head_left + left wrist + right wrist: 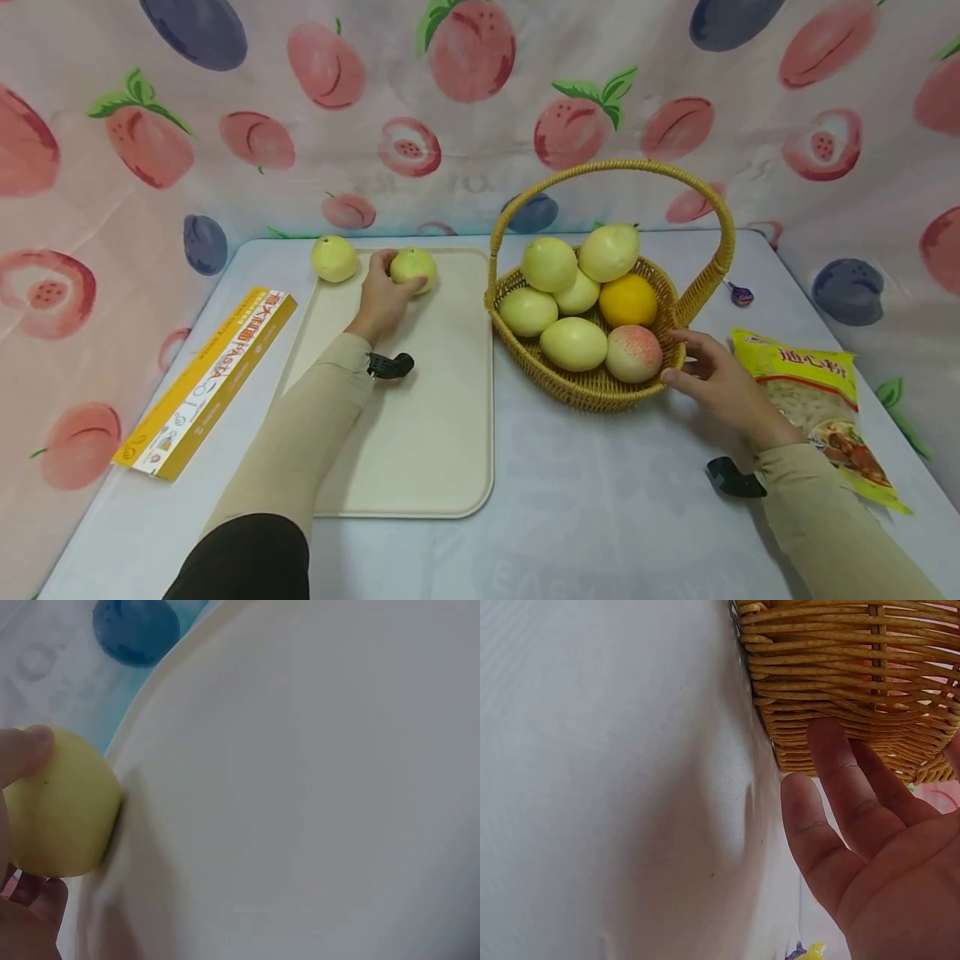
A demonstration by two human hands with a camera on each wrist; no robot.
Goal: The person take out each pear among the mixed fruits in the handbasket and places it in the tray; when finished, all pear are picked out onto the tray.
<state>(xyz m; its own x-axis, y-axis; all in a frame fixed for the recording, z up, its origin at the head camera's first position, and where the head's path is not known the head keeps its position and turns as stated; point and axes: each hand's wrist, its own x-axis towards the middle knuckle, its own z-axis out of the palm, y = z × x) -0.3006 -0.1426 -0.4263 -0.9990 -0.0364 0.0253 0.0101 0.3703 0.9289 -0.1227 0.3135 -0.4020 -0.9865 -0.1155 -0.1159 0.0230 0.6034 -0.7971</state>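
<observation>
My left hand [386, 296] grips a pale yellow-green pear [414, 268] near the far edge of a cream tray [427, 417]. In the left wrist view, the thumb lies over the pear [67, 810], with other fingertips below it. A second pear [334, 258] sits at the tray's far left corner. My right hand [723, 387] touches the right side of a wicker basket [551, 379]; in the right wrist view its fairly straight fingers rest against the woven wall [832, 667]. The basket holds several pale green fruits [573, 343], an orange [628, 300] and a peach [633, 353].
A yellow pasta box [210, 379] lies left of the tray. Right of the basket are a yellow pasta bag [821, 408], partly behind the right forearm, and a purple-wrapped lollipop [741, 295]. The basket's tall arched handle [611, 165] rises above the fruit. A fruit-print cloth [465, 142] hangs behind.
</observation>
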